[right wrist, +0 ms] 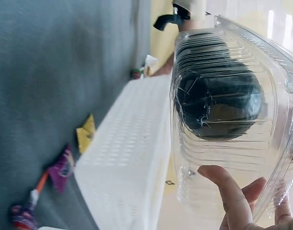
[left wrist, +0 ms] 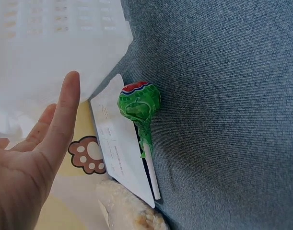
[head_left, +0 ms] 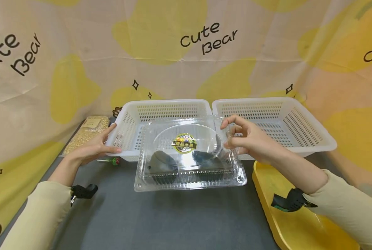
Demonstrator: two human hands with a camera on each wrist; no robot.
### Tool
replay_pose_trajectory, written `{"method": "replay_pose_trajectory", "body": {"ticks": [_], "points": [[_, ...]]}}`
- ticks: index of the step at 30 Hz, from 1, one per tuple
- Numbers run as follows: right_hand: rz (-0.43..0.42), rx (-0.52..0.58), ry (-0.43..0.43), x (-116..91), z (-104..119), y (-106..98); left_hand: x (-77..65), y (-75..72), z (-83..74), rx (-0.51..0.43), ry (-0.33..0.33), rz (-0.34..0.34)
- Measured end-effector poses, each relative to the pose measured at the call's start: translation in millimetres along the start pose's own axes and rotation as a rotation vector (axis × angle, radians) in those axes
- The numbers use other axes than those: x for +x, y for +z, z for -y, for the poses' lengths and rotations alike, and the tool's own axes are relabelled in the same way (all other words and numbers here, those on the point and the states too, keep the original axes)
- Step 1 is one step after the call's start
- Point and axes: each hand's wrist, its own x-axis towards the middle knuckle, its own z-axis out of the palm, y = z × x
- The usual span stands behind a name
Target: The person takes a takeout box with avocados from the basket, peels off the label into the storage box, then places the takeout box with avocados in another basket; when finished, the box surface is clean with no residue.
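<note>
My right hand [head_left: 246, 137] pinches the right edge of a clear plastic clamshell box [head_left: 186, 173], held raised and tilted before two white baskets. A yellow-and-black fruit sticker [head_left: 184, 143] is on its lid. Dark rounded things [right wrist: 218, 103] show inside. The right wrist view has the thumb [right wrist: 223, 187] against the box's side. At the left end of the left basket [head_left: 129, 152], my left hand [head_left: 93, 146] spreads its thumb and fingers against the wall. Below that hand lies a lollipop [left wrist: 139, 105] with a green and red wrapper.
The right basket [head_left: 314, 147] adjoins the left one. A yellow tray [head_left: 286, 208] is under my right forearm. A bag of pale kernels [head_left: 87, 133] lies at the left by the patterned cloth. In the right wrist view, a purple wrapper [right wrist: 61, 168] and yellow wrapper [right wrist: 85, 134] lie beside a basket.
</note>
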Motion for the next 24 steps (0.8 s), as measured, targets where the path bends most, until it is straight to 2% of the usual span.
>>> {"method": "replay_pose_trajectory", "body": {"ticks": [5, 9, 12, 16, 24], "points": [[0.035, 0.019, 0.003, -24, -16, -2, -0.6, 1.9, -1.6, 0.047, -0.020, -0.029], [0.085, 0.012, -0.033, -35, -28, -3, -1.6, 2.1, -2.0, 0.051, -0.022, -0.031], [0.083, -0.012, -0.027, -42, -35, -1, -1.9, 1.2, -2.6, 0.048, -0.025, -0.024], [0.080, -0.033, 0.009, -46, -47, 2, -1.4, 0.9, -2.8, 0.056, -0.038, -0.028], [0.093, -0.002, 0.121, -45, -67, 13, -1.3, 0.9, -4.4, 0.068, -0.041, -0.024]]}}
